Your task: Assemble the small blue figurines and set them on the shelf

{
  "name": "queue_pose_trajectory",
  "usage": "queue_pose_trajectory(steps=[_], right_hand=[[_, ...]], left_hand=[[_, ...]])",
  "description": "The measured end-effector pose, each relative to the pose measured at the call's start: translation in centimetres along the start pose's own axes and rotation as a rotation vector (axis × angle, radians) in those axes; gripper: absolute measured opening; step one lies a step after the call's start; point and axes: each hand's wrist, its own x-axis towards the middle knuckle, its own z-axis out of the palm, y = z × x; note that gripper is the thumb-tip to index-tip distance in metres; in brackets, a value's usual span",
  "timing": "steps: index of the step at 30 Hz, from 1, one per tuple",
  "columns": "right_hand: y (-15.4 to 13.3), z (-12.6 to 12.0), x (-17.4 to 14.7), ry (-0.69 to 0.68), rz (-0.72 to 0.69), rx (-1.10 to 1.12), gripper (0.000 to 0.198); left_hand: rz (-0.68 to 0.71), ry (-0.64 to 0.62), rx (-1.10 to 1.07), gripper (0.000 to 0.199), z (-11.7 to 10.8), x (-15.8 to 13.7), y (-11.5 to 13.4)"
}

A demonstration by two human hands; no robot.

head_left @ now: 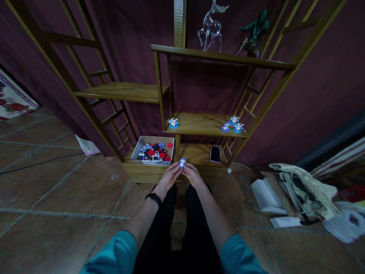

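Between my two hands, in front of the low shelf, is a small purple and white figurine, held upright. My left hand grips it from the left with the fingertips, and my right hand grips it from the right. Just beyond my left hand stands an open box with several figurines and red round discs in it. On the shelf above, one blue-based figurine stands at the left. A purple figurine and two blue-based ones stand together at the right.
The wooden shelf unit rises ahead. A phone lies on its bottom board. A glass deer and a dark green statue stand on the top board. Cloth, a white box and a plastic bag lie at right.
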Motion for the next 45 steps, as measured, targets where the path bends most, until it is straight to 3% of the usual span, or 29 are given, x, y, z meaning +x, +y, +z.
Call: queue_pose_trajectory(steps=[45], right_hand=[[0.3, 0.3, 0.48, 0.009, 0.071, 0.02, 0.024]], left_hand=[[-0.075, 0.154, 0.04, 0.015, -0.06, 0.79, -0.13]])
